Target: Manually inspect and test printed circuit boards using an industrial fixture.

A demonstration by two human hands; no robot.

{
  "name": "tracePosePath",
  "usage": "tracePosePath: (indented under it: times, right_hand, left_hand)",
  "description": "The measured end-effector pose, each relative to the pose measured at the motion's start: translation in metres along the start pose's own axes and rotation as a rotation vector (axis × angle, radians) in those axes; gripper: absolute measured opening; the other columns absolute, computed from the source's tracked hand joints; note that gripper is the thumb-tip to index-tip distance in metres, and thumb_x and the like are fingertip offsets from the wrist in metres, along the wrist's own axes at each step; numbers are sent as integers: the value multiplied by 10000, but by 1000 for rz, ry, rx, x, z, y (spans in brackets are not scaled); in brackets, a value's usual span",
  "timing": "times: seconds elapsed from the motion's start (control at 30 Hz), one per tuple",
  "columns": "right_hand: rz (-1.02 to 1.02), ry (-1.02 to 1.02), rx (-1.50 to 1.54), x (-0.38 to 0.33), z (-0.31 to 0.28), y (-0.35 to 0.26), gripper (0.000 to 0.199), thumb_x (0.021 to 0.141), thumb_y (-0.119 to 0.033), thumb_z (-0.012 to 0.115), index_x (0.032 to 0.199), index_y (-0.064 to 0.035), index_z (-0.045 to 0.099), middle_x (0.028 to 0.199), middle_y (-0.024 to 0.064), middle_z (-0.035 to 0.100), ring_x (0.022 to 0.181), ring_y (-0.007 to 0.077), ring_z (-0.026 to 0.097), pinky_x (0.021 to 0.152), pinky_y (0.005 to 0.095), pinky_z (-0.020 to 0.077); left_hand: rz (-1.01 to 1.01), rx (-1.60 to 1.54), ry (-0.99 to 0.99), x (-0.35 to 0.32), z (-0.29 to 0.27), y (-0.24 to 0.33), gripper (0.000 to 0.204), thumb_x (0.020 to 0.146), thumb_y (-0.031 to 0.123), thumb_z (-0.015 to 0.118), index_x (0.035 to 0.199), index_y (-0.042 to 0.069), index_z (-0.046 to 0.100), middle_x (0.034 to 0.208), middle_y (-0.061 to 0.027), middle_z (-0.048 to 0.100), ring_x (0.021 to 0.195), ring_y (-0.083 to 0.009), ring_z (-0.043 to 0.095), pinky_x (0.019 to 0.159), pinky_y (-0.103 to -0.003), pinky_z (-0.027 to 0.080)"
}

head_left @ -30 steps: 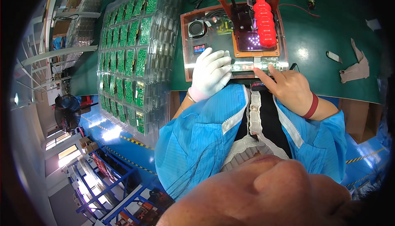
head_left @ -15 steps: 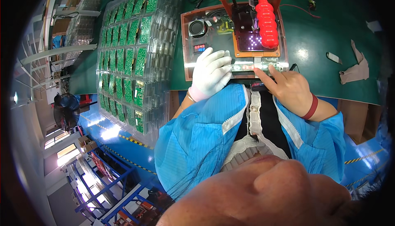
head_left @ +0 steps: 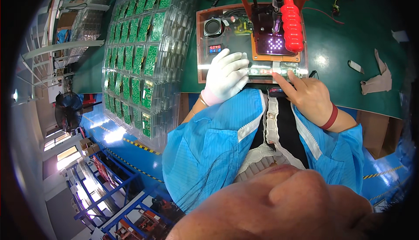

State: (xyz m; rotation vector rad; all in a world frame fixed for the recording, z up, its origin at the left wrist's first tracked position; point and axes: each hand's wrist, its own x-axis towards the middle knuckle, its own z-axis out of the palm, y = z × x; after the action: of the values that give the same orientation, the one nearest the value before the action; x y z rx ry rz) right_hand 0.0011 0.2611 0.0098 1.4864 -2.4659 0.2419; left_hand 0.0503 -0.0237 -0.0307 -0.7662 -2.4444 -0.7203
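Observation:
My left hand, in a white glove, lies with stretched fingers over the front left part of a clear-covered test box. Nothing shows in its grasp. My right hand is bare, with a red band at the wrist. Its index finger reaches out and touches a narrow strip with small coloured marks along the box's front edge; another finger is spread beside it. Behind the strip stands a clamp fixture with a thick red handle and a dark plate showing lit white dots.
Stacked clear trays of green circuit boards stand at the left. A round speaker and a small lit display sit in the box. To the right lie a beige cloth piece and a small white-grey object.
The whole view has shifted slightly, with the bench things appearing a little further right. The lit dots on the dark plate form a different pattern. Both hands keep nearly the same pose.

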Motion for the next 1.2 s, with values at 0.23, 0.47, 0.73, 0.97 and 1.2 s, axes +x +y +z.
tracePosePath:
  times: [0.23, 0.47, 0.73, 0.97, 1.2]
  right_hand:
    - [8, -35, -4, -1, 0, 0, 662, 753, -97, 752, 1395, -140, 598, 1108, 108, 662, 550, 138, 587, 529, 285, 485]
    - [15, -43, 1, -2, 1, 0, 682, 749, -109, 762, 1407, -141, 588, 1119, 97, 657, 557, 139, 592, 541, 287, 490]
    - [2, 5, 63, 1, -4, 4, 524, 812, -97, 716, 1330, -133, 646, 1061, 124, 702, 511, 150, 570, 494, 267, 460]
    - [266, 223, 870, -4, 7, 16, 582, 793, -78, 791, 1347, -50, 615, 901, 112, 728, 628, 154, 623, 630, 247, 508]
    - [853, 428, 1698, -14, 24, 34, 424, 1012, -251, 613, 1332, 25, 581, 879, 108, 710, 685, 157, 632, 677, 247, 514]
  left_hand:
    - [7, -5, 9, -3, 3, -4, 192, 780, 86, 733, 956, 57, 661, 1144, -113, 722, 1126, -356, 660, 1086, -536, 423]
    - [17, 23, 33, -1, 4, -2, 190, 758, 79, 759, 914, 56, 652, 1116, -94, 716, 1100, -314, 663, 1042, -504, 458]
    - [0, 10, -7, 4, 3, -1, 201, 770, 83, 755, 932, 59, 640, 1160, -111, 716, 1131, -353, 657, 1064, -526, 444]
    - [-23, 38, -32, 6, 3, -1, 215, 766, 87, 769, 923, 65, 623, 1192, -120, 714, 1153, -370, 652, 1068, -534, 446]
    - [-10, 7, -40, 9, 3, 0, 209, 779, 98, 770, 925, 68, 623, 1212, -121, 708, 1178, -372, 645, 1085, -537, 432]
